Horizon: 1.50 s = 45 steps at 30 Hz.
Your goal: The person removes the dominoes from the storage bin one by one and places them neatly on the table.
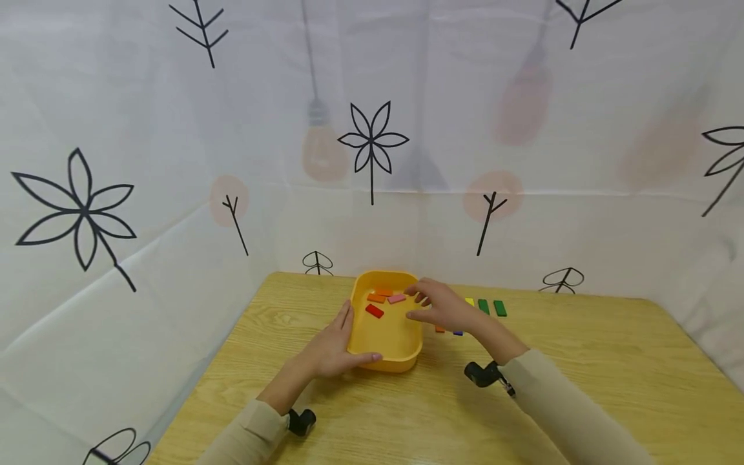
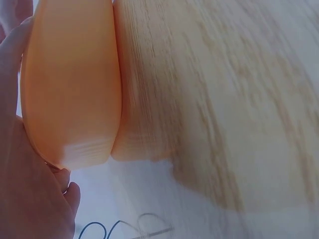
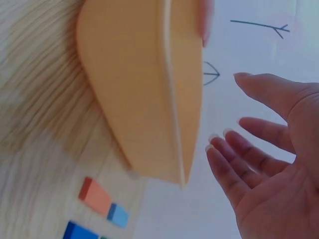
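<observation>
A yellow plastic bin (image 1: 383,339) stands on the table, holding a red block (image 1: 374,311), orange blocks (image 1: 376,298) and a pink block (image 1: 397,299) toward its far end. My left hand (image 1: 331,345) holds the bin's near left corner, fingers along the left wall and thumb over the near rim. Over the right rim hovers my right hand (image 1: 444,307), its fingers spread and loosely bent. In the right wrist view the right hand (image 3: 271,154) has nothing between thumb and fingers, apart from the bin wall (image 3: 129,84).
Right of the bin lie more small blocks: green (image 1: 500,308), yellow (image 1: 469,301), orange (image 3: 94,195), light blue (image 3: 118,215) and dark blue (image 3: 79,231). The right hand partly covers this group in the head view. A white printed curtain (image 1: 372,226) hangs behind the wooden table (image 1: 581,387).
</observation>
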Available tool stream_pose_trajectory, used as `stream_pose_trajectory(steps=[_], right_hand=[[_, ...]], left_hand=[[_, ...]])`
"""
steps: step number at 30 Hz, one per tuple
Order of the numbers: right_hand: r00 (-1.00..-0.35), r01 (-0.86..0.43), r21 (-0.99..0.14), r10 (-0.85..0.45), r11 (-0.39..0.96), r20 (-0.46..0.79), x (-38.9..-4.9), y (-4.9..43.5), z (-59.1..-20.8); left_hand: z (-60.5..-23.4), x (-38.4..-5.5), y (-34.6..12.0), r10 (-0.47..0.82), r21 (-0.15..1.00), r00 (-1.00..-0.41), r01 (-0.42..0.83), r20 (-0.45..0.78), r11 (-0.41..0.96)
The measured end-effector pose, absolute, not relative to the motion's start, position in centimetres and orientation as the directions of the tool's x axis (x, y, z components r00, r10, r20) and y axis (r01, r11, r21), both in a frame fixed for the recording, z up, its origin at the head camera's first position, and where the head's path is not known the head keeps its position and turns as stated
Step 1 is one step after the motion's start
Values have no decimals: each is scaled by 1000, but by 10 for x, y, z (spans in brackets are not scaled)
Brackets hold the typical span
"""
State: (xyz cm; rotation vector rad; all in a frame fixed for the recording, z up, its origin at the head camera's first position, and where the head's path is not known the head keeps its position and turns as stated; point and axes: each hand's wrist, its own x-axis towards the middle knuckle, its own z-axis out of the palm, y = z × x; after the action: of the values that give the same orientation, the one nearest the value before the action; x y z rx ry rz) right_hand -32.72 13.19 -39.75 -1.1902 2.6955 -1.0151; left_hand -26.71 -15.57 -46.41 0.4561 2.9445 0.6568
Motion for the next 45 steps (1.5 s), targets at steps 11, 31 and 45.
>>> stream_pose_trajectory(steps=[11, 31, 45], right_hand=[[-736, -541, -661, -673, 519, 74, -358, 89, -395], [-709, -449, -658, -689, 604, -149, -393, 54, -415], [-708, -414, -651, -674, 636, -209, -403, 43, -432]], left_hand=[[-464, -268, -156, 314, 437, -949, 279, -9, 855], [-466, -268, -158, 320, 425, -947, 289, -3, 858], [-462, -267, -157, 315, 448, -949, 276, -13, 851]])
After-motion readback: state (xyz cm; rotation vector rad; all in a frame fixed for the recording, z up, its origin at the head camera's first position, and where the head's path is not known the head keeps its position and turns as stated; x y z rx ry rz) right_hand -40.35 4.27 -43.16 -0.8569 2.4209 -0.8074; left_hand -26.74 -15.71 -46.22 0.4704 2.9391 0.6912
